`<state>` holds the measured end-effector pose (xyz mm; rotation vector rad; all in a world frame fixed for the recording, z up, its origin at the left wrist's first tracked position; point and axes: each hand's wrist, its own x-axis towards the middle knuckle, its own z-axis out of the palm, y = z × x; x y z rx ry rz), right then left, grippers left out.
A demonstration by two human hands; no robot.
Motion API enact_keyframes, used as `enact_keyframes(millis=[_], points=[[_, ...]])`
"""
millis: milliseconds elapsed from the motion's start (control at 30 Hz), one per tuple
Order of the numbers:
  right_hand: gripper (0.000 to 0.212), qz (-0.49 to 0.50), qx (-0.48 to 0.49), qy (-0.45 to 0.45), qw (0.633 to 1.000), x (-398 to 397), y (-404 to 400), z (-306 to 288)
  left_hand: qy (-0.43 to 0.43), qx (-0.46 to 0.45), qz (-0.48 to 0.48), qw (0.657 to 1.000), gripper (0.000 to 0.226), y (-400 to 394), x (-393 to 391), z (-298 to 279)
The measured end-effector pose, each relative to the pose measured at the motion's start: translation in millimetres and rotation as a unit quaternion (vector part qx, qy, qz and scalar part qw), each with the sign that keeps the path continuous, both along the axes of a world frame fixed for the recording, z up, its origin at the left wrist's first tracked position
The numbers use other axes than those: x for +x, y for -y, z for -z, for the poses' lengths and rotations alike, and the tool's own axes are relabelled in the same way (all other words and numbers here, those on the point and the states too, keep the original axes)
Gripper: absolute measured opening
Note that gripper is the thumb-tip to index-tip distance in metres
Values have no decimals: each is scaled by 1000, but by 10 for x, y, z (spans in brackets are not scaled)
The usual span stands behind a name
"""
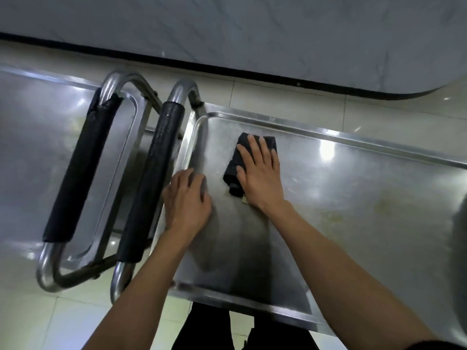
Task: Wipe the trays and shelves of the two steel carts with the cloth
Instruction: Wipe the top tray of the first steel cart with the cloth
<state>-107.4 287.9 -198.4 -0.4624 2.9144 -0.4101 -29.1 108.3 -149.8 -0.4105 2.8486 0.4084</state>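
Observation:
Two steel carts stand side by side, handles facing each other. On the right cart's top tray (pixel 353 198) lies a folded dark cloth (pixel 233 170). My right hand (pixel 261 173) presses flat on the cloth with straight fingers, near the tray's left end. My left hand (pixel 187 198) rests on the tray's left rim, fingers bent over the edge. The left cart's top tray (pixel 32 137) lies to the left, with nothing on it.
Each cart has a tubular handle with a black foam grip: the left cart's handle (pixel 80 170), the right cart's handle (pixel 154 188). A grey marbled wall with a black skirting (pixel 252 74) runs behind. Pale floor tiles surround the carts. My dark trousers (pixel 214 329) show below the tray.

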Motion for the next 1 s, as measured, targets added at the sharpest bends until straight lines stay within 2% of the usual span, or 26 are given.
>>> enact_keyframes(millis=[267, 467, 567, 700, 800, 900, 1000], points=[[53, -92, -20, 8, 996, -217, 851, 12, -64, 74, -50, 994, 54, 130, 42, -5], [55, -82, -39, 5, 996, -148, 805, 6, -73, 89, -43, 993, 55, 138, 47, -34], [52, -52, -47, 12, 997, -11, 582, -11, -68, 73, -28, 995, 46, 109, 19, -49], [52, -18, -30, 13, 999, 155, 62, -9, -5, 2, 12, 1000, 45, -84, -12, -38], [53, 9, -22, 21, 1000, 274, -375, -20, 12, -38, 84, 996, 43, -403, -16, -29], [53, 35, -24, 22, 999, 410, -831, -35, 12, -18, 157, 987, 43, -861, -27, -38], [53, 61, -18, 28, 998, 548, -1333, -55, 24, -8, 191, 981, 48, -1294, -37, -44]])
